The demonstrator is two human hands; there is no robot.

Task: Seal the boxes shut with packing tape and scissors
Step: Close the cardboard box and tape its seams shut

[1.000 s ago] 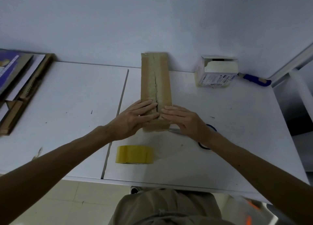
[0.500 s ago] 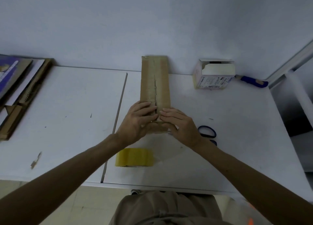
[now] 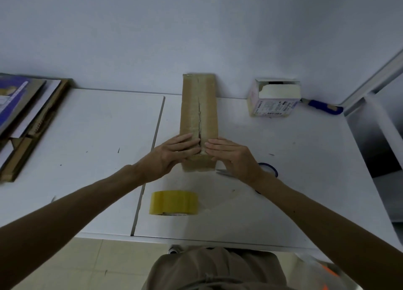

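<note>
Left hand (image 3: 172, 156) and right hand (image 3: 231, 156) now lie flat, fingers straight, pressing the flaps down either side of the seam at the near end of the box (image 3: 199, 106), no longer curled round that end. The seam looks closed but not yet taped. Tape roll (image 3: 173, 203) sits just nearer, scissors (image 3: 268, 168) partly under the right wrist.

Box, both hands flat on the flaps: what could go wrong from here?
The seam of the box gapes beyond the left hand and right hand; lifting either for the tape may let the flaps spring open. The scissors lie partly under the right wrist, so that hand could knock them moving off.
</note>
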